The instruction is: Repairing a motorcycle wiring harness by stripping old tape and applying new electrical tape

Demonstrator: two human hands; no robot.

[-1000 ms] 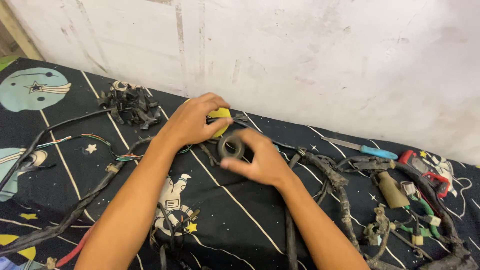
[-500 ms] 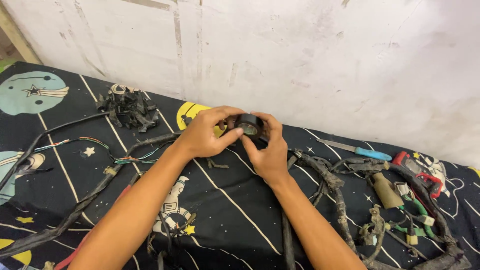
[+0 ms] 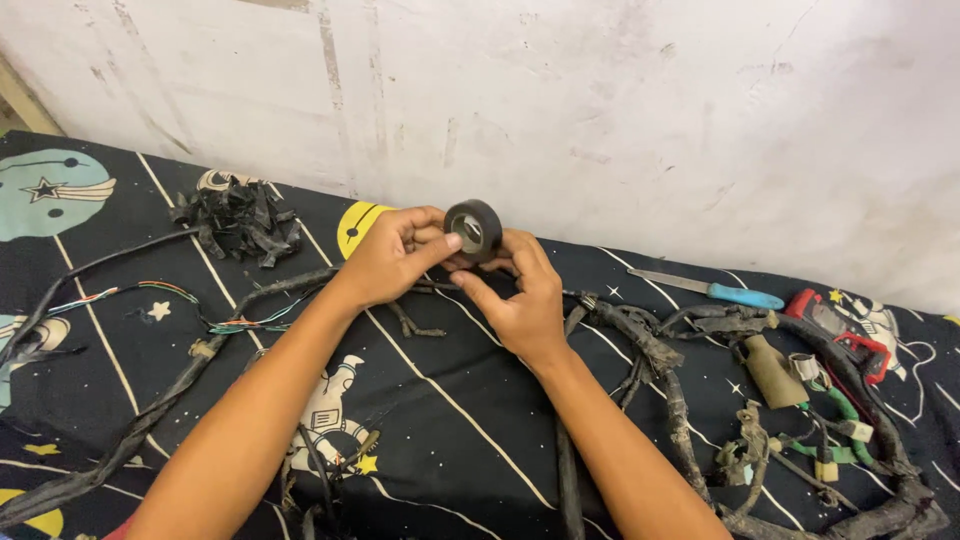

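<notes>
Black tape roll (image 3: 473,229) pinched between left hand (image 3: 388,256) and right hand (image 3: 517,297), seemingly upright, above wire harness (image 3: 660,350).

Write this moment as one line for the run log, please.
left hand: holds tape roll | right hand: holds same roll | below: wire harness on dark cloth
</notes>
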